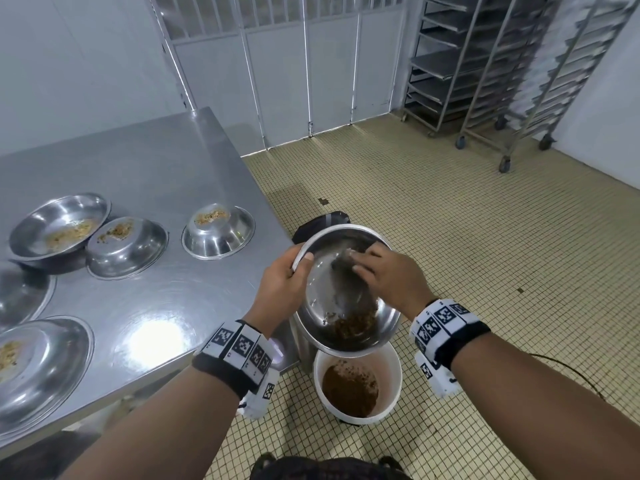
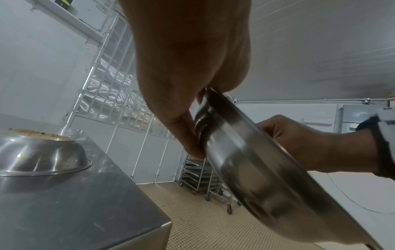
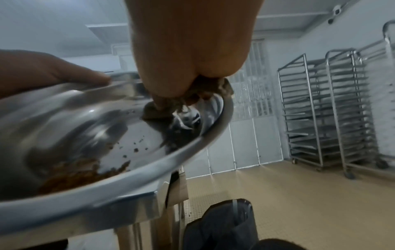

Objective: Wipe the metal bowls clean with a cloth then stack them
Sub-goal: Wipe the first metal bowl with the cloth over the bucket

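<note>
The left hand [image 1: 280, 282] grips the rim of the tilted metal bowl [image 1: 346, 292] over the white bucket [image 1: 356, 386], so residue slides down. The right hand [image 1: 388, 275] clutches the cloth [image 1: 346, 268], pressing it inside the bowl.

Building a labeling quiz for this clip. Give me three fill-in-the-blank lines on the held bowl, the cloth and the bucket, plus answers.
1. The left hand grips the tilted bowl by its ____.
2. The right hand presses a ____ against the bowl's inside.
3. The brown residue in the bowl sits directly above the white ____ on the floor.

Missing words: rim; cloth; bucket
</note>
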`<state>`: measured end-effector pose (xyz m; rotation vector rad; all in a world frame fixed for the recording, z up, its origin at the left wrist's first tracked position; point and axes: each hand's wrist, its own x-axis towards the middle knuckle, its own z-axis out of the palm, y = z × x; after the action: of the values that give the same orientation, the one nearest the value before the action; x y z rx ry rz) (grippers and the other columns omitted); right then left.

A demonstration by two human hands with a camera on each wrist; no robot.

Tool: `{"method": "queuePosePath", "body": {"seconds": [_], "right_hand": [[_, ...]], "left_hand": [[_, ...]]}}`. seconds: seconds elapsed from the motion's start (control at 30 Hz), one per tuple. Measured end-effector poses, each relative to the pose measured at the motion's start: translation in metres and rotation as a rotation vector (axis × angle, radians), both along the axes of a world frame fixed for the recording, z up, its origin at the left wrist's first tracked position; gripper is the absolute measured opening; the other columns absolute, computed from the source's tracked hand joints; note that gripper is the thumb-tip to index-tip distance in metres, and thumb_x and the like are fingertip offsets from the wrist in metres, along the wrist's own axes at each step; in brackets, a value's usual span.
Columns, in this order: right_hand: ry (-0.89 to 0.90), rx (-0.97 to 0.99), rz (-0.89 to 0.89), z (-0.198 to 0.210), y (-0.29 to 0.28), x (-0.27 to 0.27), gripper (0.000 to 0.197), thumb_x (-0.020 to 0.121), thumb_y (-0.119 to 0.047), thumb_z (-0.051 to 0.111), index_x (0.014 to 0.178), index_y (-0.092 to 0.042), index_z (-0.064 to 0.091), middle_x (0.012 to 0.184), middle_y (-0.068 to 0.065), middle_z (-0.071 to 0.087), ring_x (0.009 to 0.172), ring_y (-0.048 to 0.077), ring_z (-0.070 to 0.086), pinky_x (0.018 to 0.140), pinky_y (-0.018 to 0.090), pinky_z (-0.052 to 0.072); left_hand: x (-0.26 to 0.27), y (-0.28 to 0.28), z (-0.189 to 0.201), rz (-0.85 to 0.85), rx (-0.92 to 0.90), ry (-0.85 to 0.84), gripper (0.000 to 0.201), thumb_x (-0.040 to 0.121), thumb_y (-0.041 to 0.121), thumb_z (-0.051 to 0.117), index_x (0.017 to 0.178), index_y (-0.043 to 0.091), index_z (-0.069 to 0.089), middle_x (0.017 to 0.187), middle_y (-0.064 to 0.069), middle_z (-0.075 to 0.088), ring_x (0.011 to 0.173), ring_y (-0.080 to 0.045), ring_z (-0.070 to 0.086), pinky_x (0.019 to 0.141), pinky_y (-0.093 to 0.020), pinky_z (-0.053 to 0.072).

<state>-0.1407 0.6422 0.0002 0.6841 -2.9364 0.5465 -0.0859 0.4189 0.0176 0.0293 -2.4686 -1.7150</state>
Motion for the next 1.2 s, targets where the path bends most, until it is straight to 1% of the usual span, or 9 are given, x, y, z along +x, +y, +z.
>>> {"method": "queuePosePath", "body": {"seconds": [0.17, 0.3, 0.43, 0.5, 0.63, 0.77, 0.93, 1.07, 1.2], "right_hand": [[-0.023, 0.211, 0.017, -0.005, 0.008, 0.004, 0.032, 0.104, -0.04, 0.048, 0.129, -0.028, 0.066, 0.104, -0.005, 0.057, 0.071, 0.013, 0.052, 0.061, 0.027, 0.043], [-0.134, 0.277, 0.078, -0.008, 0.008, 0.015, 0.029, 0.105, -0.037, 0.048, 0.123, -0.027, 0.068, 0.109, -0.004, 0.058, 0.084, 0.017, 0.06, 0.072, 0.032, 0.049], [-0.225, 0.322, 0.157, -0.004, 0.009, 0.019, 0.028, 0.104, -0.035, 0.049, 0.114, -0.023, 0.072, 0.107, -0.005, 0.056, 0.096, 0.02, 0.064, 0.082, 0.034, 0.049], [-0.2, 0.251, 0.097, -0.003, 0.011, 0.016, 0.028, 0.104, -0.039, 0.049, 0.113, -0.025, 0.071, 0.1, -0.009, 0.052, 0.088, 0.015, 0.06, 0.076, 0.029, 0.048], [-0.053, 0.138, -0.087, -0.003, 0.011, 0.012, 0.028, 0.104, -0.041, 0.05, 0.12, -0.029, 0.07, 0.098, -0.008, 0.053, 0.075, 0.011, 0.054, 0.059, 0.022, 0.036], [-0.045, 0.202, -0.039, -0.011, 0.007, 0.022, 0.026, 0.103, -0.031, 0.05, 0.117, -0.024, 0.07, 0.112, -0.001, 0.06, 0.088, 0.022, 0.065, 0.071, 0.033, 0.05], [-0.167, 0.192, 0.046, -0.012, 0.007, 0.024, 0.026, 0.102, -0.032, 0.051, 0.116, -0.023, 0.072, 0.111, -0.003, 0.059, 0.096, 0.02, 0.064, 0.076, 0.032, 0.05], [-0.045, -0.115, -0.098, 0.009, 0.005, 0.005, 0.029, 0.104, -0.038, 0.051, 0.124, -0.03, 0.069, 0.098, -0.01, 0.055, 0.081, 0.009, 0.055, 0.062, 0.019, 0.037], [0.017, -0.207, -0.027, 0.018, -0.016, 0.001, 0.027, 0.103, -0.031, 0.055, 0.122, -0.025, 0.073, 0.111, -0.005, 0.063, 0.086, 0.015, 0.06, 0.072, 0.033, 0.052]], "left_hand": [[-0.004, -0.001, 0.004, 0.008, 0.006, 0.032, 0.018, 0.109, 0.031, 0.052, 0.109, 0.041, 0.067, 0.087, -0.005, 0.072, 0.077, -0.018, 0.065, 0.063, -0.016, 0.049], [-0.005, -0.005, 0.003, 0.009, -0.031, 0.025, 0.018, 0.108, 0.031, 0.053, 0.111, 0.044, 0.065, 0.086, 0.017, 0.072, 0.077, -0.004, 0.067, 0.066, -0.01, 0.048], [-0.004, -0.006, 0.002, 0.018, -0.093, 0.031, 0.019, 0.108, 0.032, 0.053, 0.115, 0.043, 0.067, 0.082, 0.019, 0.07, 0.077, 0.003, 0.065, 0.068, -0.01, 0.047], [-0.004, -0.005, 0.003, 0.031, -0.082, 0.035, 0.019, 0.108, 0.033, 0.052, 0.114, 0.043, 0.066, 0.087, 0.014, 0.072, 0.08, -0.001, 0.066, 0.072, -0.017, 0.051], [-0.003, 0.0, 0.008, 0.044, -0.067, 0.069, 0.017, 0.109, 0.031, 0.051, 0.112, 0.036, 0.067, 0.079, 0.008, 0.069, 0.07, -0.001, 0.064, 0.062, -0.009, 0.045], [-0.008, 0.002, 0.007, 0.061, -0.073, 0.078, 0.018, 0.109, 0.036, 0.049, 0.105, 0.037, 0.067, 0.081, -0.002, 0.07, 0.073, -0.017, 0.064, 0.064, -0.026, 0.049], [-0.004, 0.004, 0.012, 0.078, -0.068, 0.104, 0.024, 0.109, 0.035, 0.049, 0.103, 0.052, 0.063, 0.079, 0.007, 0.069, 0.069, -0.008, 0.062, 0.063, -0.021, 0.048], [-0.004, 0.005, 0.014, 0.055, -0.035, 0.107, 0.02, 0.109, 0.032, 0.05, 0.1, 0.035, 0.067, 0.08, -0.012, 0.066, 0.065, -0.015, 0.058, 0.061, -0.025, 0.047], [-0.005, 0.012, 0.014, 0.03, -0.012, 0.111, 0.022, 0.11, 0.033, 0.05, 0.106, 0.022, 0.069, 0.093, -0.015, 0.071, 0.083, -0.022, 0.067, 0.074, -0.025, 0.054]]}}
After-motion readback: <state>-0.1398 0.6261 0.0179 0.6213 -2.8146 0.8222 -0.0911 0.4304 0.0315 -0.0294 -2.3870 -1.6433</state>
